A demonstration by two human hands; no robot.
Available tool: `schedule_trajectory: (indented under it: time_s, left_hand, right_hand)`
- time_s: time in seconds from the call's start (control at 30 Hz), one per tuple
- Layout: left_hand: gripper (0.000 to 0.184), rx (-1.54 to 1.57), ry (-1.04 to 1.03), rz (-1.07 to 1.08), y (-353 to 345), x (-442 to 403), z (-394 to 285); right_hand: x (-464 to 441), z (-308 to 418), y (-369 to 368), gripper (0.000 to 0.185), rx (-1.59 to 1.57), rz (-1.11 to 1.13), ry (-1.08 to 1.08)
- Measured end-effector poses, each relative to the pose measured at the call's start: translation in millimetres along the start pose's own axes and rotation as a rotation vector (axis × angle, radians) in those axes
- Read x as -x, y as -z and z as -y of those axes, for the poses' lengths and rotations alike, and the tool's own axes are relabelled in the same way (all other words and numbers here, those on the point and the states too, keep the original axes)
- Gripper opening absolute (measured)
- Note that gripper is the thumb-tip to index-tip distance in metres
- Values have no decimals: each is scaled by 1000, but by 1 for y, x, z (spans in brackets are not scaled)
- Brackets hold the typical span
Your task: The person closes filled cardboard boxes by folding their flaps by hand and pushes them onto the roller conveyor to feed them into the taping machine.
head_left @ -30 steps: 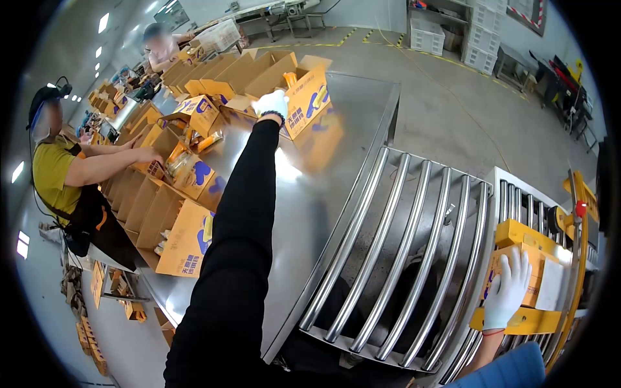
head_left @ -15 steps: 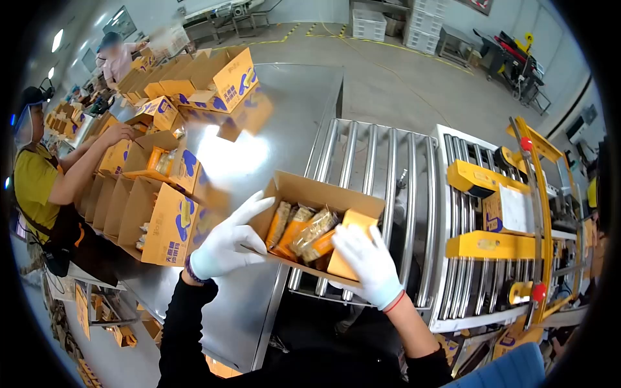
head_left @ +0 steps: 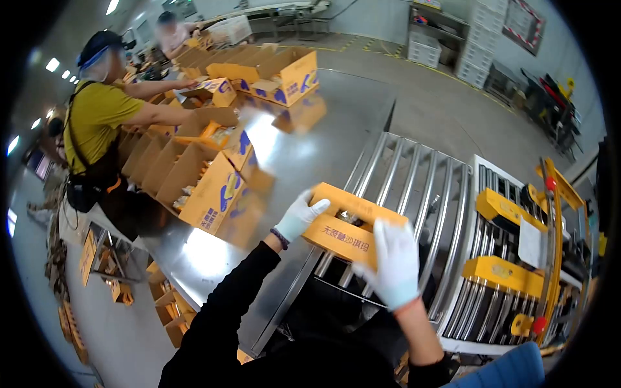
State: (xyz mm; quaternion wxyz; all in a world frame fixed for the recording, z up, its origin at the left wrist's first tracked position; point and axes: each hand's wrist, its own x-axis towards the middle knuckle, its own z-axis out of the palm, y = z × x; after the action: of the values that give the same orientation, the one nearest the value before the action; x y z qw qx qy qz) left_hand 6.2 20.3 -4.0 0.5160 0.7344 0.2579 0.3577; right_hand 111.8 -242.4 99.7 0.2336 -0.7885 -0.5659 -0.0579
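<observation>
Both my hands wear white gloves. A yellow-orange cardboard box (head_left: 336,238) is between them, over the edge of the metal table and the rollers. Its long flaps are folded inward, and a wrapped packet shows through the gap. My left hand (head_left: 300,217) grips the box's left end, thumb on top. At the right end, my right hand (head_left: 392,266) is blurred, its fingers over the flaps and its thumb at the near side.
Open boxes (head_left: 210,200) stand in rows on the metal table (head_left: 336,123). A co-worker in a yellow shirt (head_left: 97,126) reaches into them from the left. Rollers (head_left: 414,194) lead right to a machine with yellow guides (head_left: 504,275). Another person (head_left: 173,35) stands farther back.
The box's long flaps have folded inward over the packets. My left hand has moved from beside the box onto its left end. The box on the machine's rollers is no longer visible.
</observation>
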Motion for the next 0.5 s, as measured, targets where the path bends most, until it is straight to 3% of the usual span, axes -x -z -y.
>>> schedule_trajectory:
  time_s: [0.07,0.17,0.23,0.27,0.33,0.4,0.47,0.5]
  left_hand:
    - [55,295,350,376,-2,-10,-24]
    - [49,198,281,393,-64,-24,-52]
    - [53,-114,23,106,-135,-31,-53]
    - [50,108,99,89,-181,-26,-53]
    - [60,8,-164,138,-245,-11,-68]
    - [59,121,-79,464,-285,0,-59]
    - [68,243,427,1097,-254,-6,-80]
    - [70,74,207,981,-230,-2,-72]
  right_hand:
    - [30,-15,-10,100,13,67,20]
    - [37,-50,5,103,162,123,-108]
    - [34,-96,9,105,330,38,-266]
    - [32,-123,8,108,418,-13,-336]
    - [16,-150,21,112,404,20,-432]
    - [5,-161,24,108,398,79,-463]
    - [7,-187,12,95,517,-47,-403]
    - [12,-193,13,80,496,-93,-435]
